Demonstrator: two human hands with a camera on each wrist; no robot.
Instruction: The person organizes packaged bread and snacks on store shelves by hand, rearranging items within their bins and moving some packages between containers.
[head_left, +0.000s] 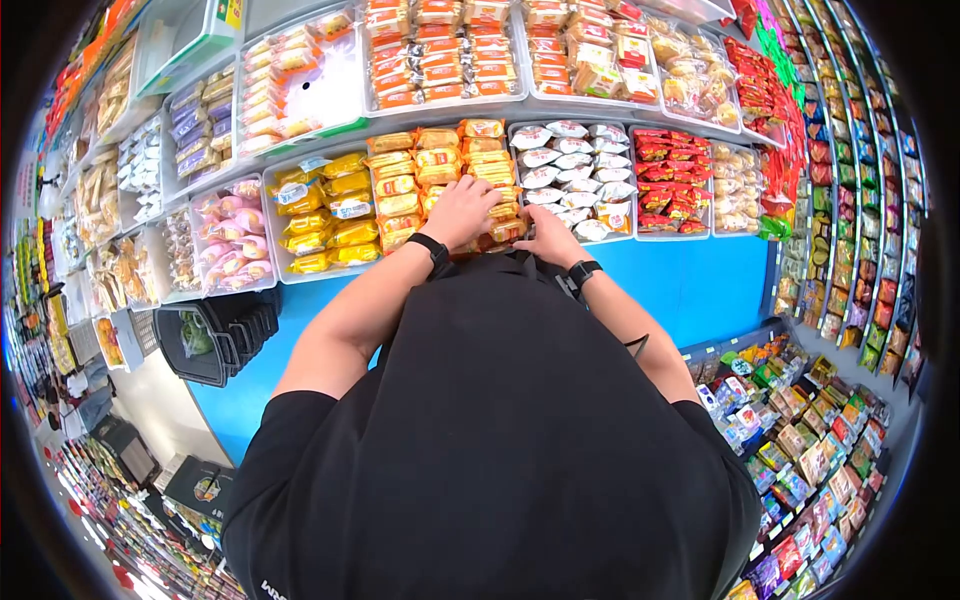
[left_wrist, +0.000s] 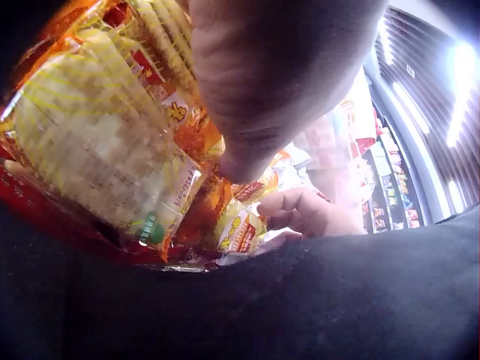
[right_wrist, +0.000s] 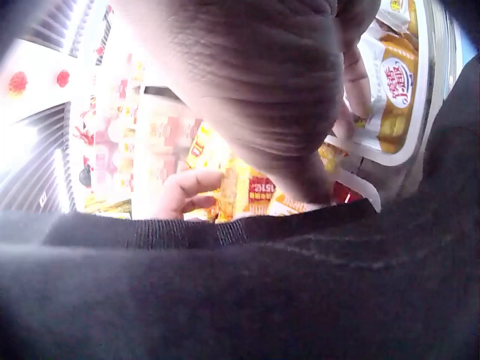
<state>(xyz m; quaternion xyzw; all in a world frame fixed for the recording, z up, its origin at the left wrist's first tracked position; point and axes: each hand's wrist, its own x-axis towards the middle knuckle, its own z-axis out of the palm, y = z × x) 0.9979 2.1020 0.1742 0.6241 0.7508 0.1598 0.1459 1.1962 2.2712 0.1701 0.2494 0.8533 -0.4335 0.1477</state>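
In the head view, the left hand rests on orange-wrapped snack packs in a bin, its fingers spread forward over the front rows. The right hand touches the packs at the bin's front right corner, fingers loosely bent. The left wrist view shows a large clear-and-orange pack close to the lens, and the right hand beside a smaller yellow pack. Yellow-orange packs lie between the hands in the right wrist view; whether a pack is gripped is unclear.
Bins of yellow packs and white packs flank this bin, with red packs farther right. More trays stand on the tier behind. Black baskets are stacked at the lower left; a blue surface lies below the bins.
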